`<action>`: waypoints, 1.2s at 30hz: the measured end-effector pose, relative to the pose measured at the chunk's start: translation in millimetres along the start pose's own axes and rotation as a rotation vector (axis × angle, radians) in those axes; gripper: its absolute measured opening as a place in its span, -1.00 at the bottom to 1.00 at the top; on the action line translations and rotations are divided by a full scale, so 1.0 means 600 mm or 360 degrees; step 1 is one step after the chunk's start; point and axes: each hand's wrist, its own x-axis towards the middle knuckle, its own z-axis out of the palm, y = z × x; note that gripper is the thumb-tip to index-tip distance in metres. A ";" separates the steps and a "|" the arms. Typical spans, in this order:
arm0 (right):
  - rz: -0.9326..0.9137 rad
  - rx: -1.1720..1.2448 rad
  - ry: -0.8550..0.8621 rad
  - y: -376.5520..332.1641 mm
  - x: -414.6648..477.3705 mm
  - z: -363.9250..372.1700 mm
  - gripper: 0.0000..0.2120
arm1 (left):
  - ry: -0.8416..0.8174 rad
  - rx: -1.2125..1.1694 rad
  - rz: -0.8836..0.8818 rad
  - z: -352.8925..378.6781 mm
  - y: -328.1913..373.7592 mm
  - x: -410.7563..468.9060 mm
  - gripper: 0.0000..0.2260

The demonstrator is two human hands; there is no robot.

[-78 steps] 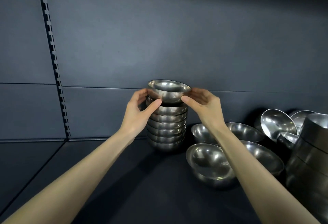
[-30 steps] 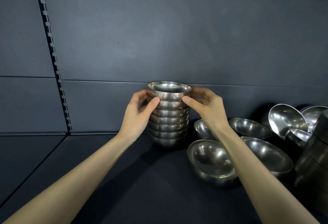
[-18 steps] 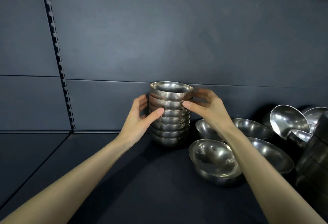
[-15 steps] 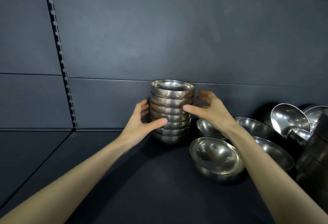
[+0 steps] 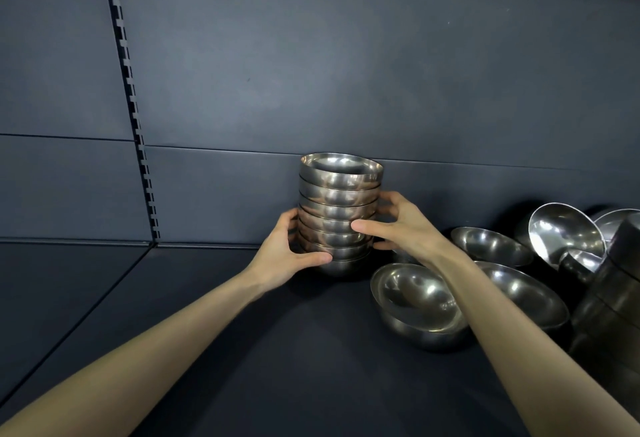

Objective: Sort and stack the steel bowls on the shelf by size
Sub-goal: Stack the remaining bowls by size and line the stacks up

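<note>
A stack of several small steel bowls (image 5: 341, 190) stands at the back of the dark shelf (image 5: 242, 350), against the rear panel. My left hand (image 5: 282, 254) grips the stack's lower left side, thumb across the bottom bowls. On the right side of the stack, my right hand (image 5: 401, 225) holds it at mid height, thumb on the front and fingers curled behind. To the right lie bigger loose bowls: one near bowl (image 5: 415, 301), a wide one (image 5: 523, 294) behind my right forearm, and another (image 5: 491, 246) further back.
At the far right, a tilted bowl (image 5: 564, 232) leans on a tall dark stack of large bowls (image 5: 609, 298) at the frame edge. A slotted upright (image 5: 133, 100) runs down the back panel at the left. The shelf has a seam (image 5: 86, 312) left of the stack.
The top bowl came down onto the stack. Both hands then slid down from the top bowl's rim to the stack's middle and lower sides and closed around it.
</note>
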 end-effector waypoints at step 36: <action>-0.0032 0.0055 -0.0003 -0.101 0.036 0.340 -0.39 | 0.0092 0.0074 -0.0030 -0.340 -0.058 -0.094 -0.29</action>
